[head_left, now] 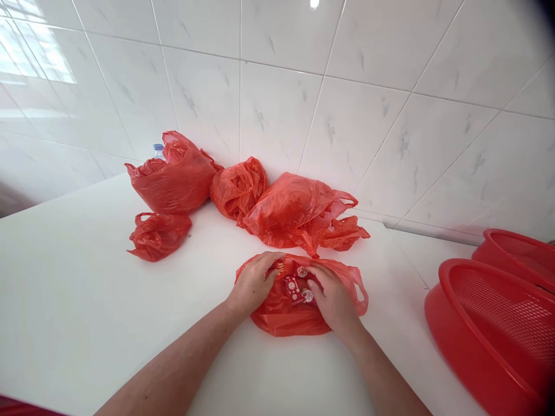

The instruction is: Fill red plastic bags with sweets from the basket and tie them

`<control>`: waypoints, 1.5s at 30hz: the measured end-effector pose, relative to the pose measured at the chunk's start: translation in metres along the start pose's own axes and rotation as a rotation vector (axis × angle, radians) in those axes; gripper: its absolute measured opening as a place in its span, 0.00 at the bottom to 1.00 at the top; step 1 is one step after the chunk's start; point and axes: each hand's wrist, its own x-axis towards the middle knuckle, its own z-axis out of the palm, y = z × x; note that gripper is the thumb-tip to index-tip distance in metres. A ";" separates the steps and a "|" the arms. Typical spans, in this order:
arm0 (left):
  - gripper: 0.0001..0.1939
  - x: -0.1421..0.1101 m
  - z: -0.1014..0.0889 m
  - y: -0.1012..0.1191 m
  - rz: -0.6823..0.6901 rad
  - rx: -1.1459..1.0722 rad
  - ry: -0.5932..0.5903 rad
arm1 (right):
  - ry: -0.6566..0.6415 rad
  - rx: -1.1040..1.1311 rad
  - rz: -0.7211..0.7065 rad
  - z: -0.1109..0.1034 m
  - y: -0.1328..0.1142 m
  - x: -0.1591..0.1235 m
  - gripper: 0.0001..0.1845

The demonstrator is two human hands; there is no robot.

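A red plastic bag (286, 320) lies open on the white table (87, 300) just in front of me. Small red wrapped packets (298, 287) with round white marks show inside its mouth. My left hand (252, 284) rests on the bag's left rim, fingers curled over the edge and touching a packet. My right hand (332, 297) presses on the right side of the opening, its fingers bent down into the bag among the packets.
Several other red plastic bags sit against the tiled wall: a large one (176, 176), a small knotted one (158, 234), one in the middle (238, 188) and a big one (295, 211). A bottle cap (158, 149) peeks behind. Two red mesh baskets (494, 323) stand at right.
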 end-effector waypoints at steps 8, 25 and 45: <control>0.20 0.000 -0.001 0.001 -0.048 0.007 -0.005 | -0.030 -0.100 0.067 0.010 0.007 -0.001 0.22; 0.20 0.000 0.003 -0.007 0.011 -0.024 0.044 | -0.022 0.036 0.118 0.013 -0.001 -0.006 0.04; 0.21 -0.001 0.002 -0.003 -0.052 -0.054 -0.025 | -0.034 -0.270 -0.157 0.030 -0.021 -0.013 0.23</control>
